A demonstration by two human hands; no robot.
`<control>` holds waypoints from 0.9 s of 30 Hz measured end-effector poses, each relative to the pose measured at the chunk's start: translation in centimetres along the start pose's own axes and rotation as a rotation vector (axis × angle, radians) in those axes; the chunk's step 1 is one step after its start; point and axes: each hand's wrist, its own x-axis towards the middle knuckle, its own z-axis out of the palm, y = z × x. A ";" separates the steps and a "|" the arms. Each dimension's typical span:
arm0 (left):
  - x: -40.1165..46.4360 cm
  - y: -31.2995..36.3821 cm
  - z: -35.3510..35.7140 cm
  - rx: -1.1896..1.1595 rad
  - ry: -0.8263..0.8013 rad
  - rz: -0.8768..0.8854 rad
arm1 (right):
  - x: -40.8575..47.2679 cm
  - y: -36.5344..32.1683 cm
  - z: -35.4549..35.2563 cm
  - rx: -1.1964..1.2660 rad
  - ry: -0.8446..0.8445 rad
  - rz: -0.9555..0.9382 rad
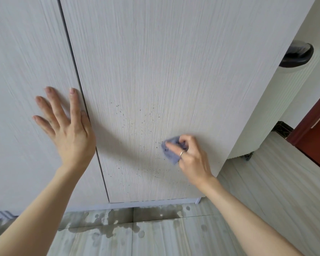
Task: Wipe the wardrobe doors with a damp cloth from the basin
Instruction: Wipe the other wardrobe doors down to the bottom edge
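Right hand [189, 156] grips a bunched purple cloth [169, 151] against the right door [155, 71] — droplets around it. Left hand [67, 124] lies flat, fingers spread, on the left door [22, 61]

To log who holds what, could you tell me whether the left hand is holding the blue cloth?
No, the left hand presses flat on the pale wood-grain door; the right hand grips the crumpled blue cloth.

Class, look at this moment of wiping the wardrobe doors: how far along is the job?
Done: little can be confirmed; droplets speckle the right door, and water has pooled on the floor. In hand: the right hand presses a bunched blue cloth low on that door, while the left hand rests flat on the left door. Left: the speckled patch; the left door shows no wetness.
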 end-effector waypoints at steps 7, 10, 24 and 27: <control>-0.2 -0.2 0.1 -0.014 0.002 0.039 | 4.1 -2.4 0.7 0.113 0.199 0.009; -0.3 -0.8 0.1 -0.012 0.007 0.058 | 0.0 -2.4 1.8 0.076 -0.117 -0.226; -0.3 -0.3 -0.4 -0.034 0.003 0.061 | 2.9 -5.5 2.0 -0.064 -0.047 -0.275; -0.4 -0.5 -0.6 -0.039 -0.002 0.072 | 1.2 -4.1 1.5 -0.157 -0.132 -0.355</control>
